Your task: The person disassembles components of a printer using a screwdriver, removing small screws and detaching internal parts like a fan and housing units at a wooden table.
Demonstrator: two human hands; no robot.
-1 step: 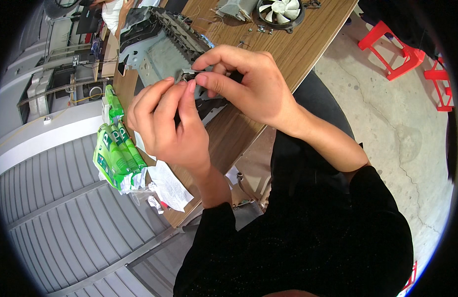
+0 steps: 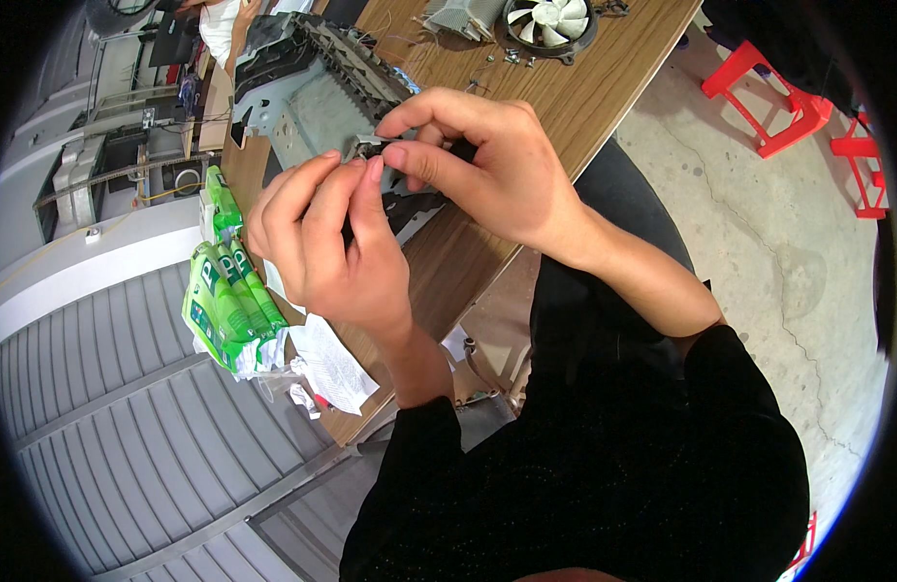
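Note:
My left hand [image 2: 330, 233] and my right hand [image 2: 497, 170] meet fingertip to fingertip over the table. Between them is a small silver and black part [image 2: 367, 147], mostly covered by the fingers, so its exact kind cannot be made out. The left thumb and fingers pinch it from the near left. From the right, my other thumb presses at its edge while the index finger curls above it. Just behind lies a large grey metal casing [image 2: 318, 112] with a dark ribbed edge.
A fan with white blades [image 2: 547, 21] and a finned metal block [image 2: 460, 17] lie on the wooden table [image 2: 604, 73], near loose screws. Green packs [image 2: 233, 301] and printed paper [image 2: 332, 367] sit at the left edge. Red stools [image 2: 768, 97] stand on the floor. Another person's arm [image 2: 240, 34] shows far off.

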